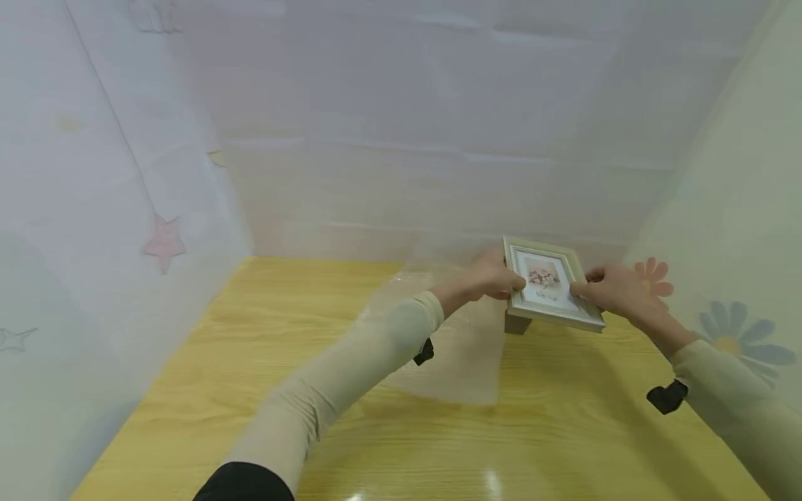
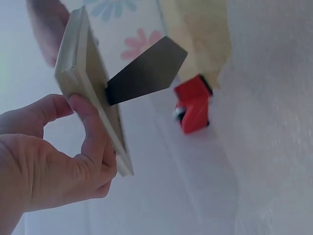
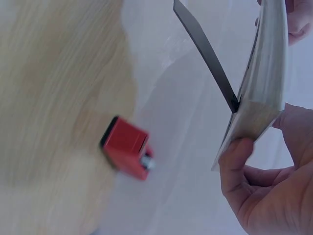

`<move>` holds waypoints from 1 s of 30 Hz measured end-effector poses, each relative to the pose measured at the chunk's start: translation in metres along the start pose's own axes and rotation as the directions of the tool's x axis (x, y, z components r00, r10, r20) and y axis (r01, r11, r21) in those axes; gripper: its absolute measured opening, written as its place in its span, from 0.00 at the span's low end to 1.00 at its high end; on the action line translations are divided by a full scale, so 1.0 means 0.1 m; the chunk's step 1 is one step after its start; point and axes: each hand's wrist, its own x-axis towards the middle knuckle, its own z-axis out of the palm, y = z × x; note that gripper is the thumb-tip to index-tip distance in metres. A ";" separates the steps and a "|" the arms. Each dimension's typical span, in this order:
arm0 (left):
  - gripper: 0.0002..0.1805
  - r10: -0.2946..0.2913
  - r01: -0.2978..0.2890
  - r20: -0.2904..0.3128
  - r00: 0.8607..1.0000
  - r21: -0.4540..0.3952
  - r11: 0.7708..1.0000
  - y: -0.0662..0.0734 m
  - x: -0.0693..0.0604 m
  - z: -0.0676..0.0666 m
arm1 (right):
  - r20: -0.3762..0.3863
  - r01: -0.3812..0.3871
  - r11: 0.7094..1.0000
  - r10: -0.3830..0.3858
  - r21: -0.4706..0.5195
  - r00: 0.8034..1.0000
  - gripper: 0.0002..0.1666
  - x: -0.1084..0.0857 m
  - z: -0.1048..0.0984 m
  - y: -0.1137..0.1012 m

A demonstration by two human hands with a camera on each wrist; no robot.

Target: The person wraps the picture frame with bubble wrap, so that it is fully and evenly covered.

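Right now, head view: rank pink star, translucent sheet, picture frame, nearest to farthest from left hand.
1. Picture frame: gripped by the left hand, on the hand's right.
2. Translucent sheet: on the wooden tabletop, lower left of the hand in the picture.
3. Pink star: far left, on the side wall.

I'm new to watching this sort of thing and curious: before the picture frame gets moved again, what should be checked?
1. Left hand gripping the picture frame: ok.
2. Right hand gripping its other side: ok.
3. Easel stand swung out from the back: ok.
4. Stand locked firmly: cannot tell.
5. Space on the stand's side clear: not ok, a red object is there.
6. Table fully uncovered: not ok, a translucent sheet covers part.
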 end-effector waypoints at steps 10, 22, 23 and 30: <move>0.23 -0.073 0.074 -0.016 0.997 0.110 0.991 -0.06 -0.50 -0.90 | -0.055 0.060 0.989 -0.053 0.137 0.997 0.28 0.27 0.57 -0.74; 0.15 -0.110 0.140 -0.150 0.983 0.209 0.968 -0.83 -0.93 -1.25 | -0.065 0.036 0.962 -0.019 0.270 0.998 0.16 0.57 1.76 -0.95; 0.15 -0.113 0.143 -0.153 0.982 0.206 0.968 -0.90 -0.92 -1.24 | -0.057 0.029 0.962 -0.014 0.271 0.998 0.15 0.58 1.83 -0.93; 0.09 -0.132 0.175 -0.214 0.968 0.199 0.964 -1.29 -0.87 -1.21 | 0.007 0.030 0.945 -0.034 0.325 0.999 0.28 0.63 2.22 -0.75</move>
